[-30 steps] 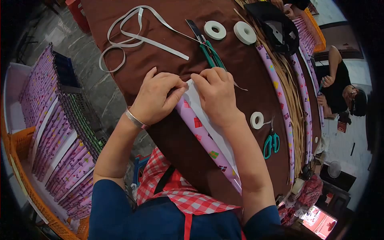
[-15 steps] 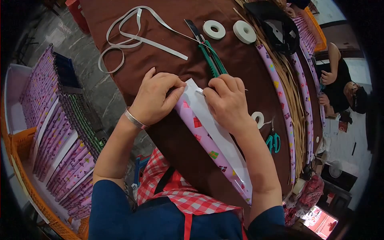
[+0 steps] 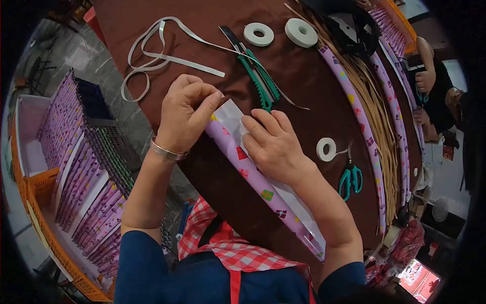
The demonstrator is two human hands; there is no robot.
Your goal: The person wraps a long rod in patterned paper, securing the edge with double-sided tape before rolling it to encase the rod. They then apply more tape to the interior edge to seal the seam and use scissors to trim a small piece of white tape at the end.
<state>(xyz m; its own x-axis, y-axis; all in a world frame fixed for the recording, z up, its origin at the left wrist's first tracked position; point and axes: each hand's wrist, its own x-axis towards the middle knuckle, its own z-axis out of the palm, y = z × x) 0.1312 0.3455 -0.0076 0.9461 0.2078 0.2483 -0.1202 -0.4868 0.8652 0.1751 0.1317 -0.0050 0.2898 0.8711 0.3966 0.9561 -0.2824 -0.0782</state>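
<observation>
A long tapering piece of pink wrapping paper (image 3: 243, 172) with printed gift boxes lies slantwise on the brown cloth, its white side (image 3: 291, 195) folded uppermost along the right. At its upper end my left hand (image 3: 185, 116) is closed, thumb and forefinger pinched together at a tiny pale bit that I cannot make out. My right hand (image 3: 276, 147) rests on the white side with bent fingers, gripping the paper. Just above it lie green-handled cutters (image 3: 258, 76). A loose white ribbon (image 3: 195, 65) curls at the upper left.
White tape rolls (image 3: 258, 34) sit at the back, another roll (image 3: 326, 149) beside teal scissors (image 3: 350, 181). Wrapped pink strips (image 3: 362, 121) and brown strips (image 3: 382, 142) line the right. An orange crate (image 3: 43, 182) of pink strips stands left. Another person (image 3: 435, 91) works at far right.
My left hand has lifted up and left from the paper's tip, still pinched. My right hand has slid slightly down along the white side. The view has shifted a little.
</observation>
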